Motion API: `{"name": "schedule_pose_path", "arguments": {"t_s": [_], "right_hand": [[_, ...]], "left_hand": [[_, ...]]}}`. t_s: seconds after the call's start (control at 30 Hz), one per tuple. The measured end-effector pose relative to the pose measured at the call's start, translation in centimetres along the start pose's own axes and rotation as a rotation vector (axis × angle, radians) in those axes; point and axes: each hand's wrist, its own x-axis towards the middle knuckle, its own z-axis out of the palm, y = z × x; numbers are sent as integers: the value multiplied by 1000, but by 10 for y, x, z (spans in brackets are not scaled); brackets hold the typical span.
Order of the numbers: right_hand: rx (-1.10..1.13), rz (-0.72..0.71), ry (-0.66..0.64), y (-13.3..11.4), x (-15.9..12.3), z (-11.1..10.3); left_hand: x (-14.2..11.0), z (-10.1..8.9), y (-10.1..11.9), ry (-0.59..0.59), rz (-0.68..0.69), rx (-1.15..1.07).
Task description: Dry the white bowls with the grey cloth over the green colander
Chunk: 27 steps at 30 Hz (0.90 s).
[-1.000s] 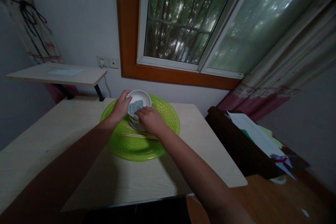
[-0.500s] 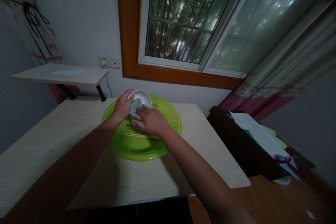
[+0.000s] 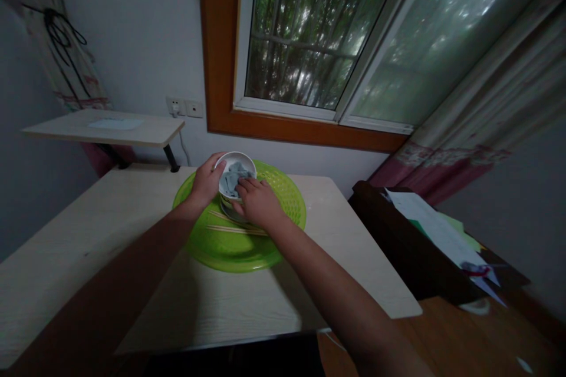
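Observation:
My left hand [image 3: 207, 179] grips the left rim of a white bowl [image 3: 241, 158], which is tilted toward me. Inside the bowl lies a crumpled grey-blue cloth [image 3: 233, 178]. My right hand [image 3: 260, 203] presses its fingers onto the cloth at the bowl's right side, closed on it. Below the held bowl, another dish [image 3: 232, 212] shows in part, mostly hidden by my right hand. Light wooden chopsticks [image 3: 234, 229] lie in front of it on a round green plastic basket [image 3: 239, 256], which rests on the table.
The basket stands on a pale wooden table [image 3: 145, 312]. A raised shelf [image 3: 106, 126] on black legs occupies the back left. Beyond the table's right edge is a dark brown piece of furniture [image 3: 393, 247] with papers [image 3: 424, 218]. A window [image 3: 309, 41] is behind.
My right hand has slid slightly right and down across the bowl, and the cloth has shifted and bunched with it. The left hand keeps its hold on the rim.

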Motion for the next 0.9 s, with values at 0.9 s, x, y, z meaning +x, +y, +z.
{"name": "schedule_pose_path", "arguments": {"t_s": [0.9], "right_hand": [[256, -225, -10, 6, 1, 2]], "left_hand": [[-1, 4, 0, -35, -70, -72]]}}
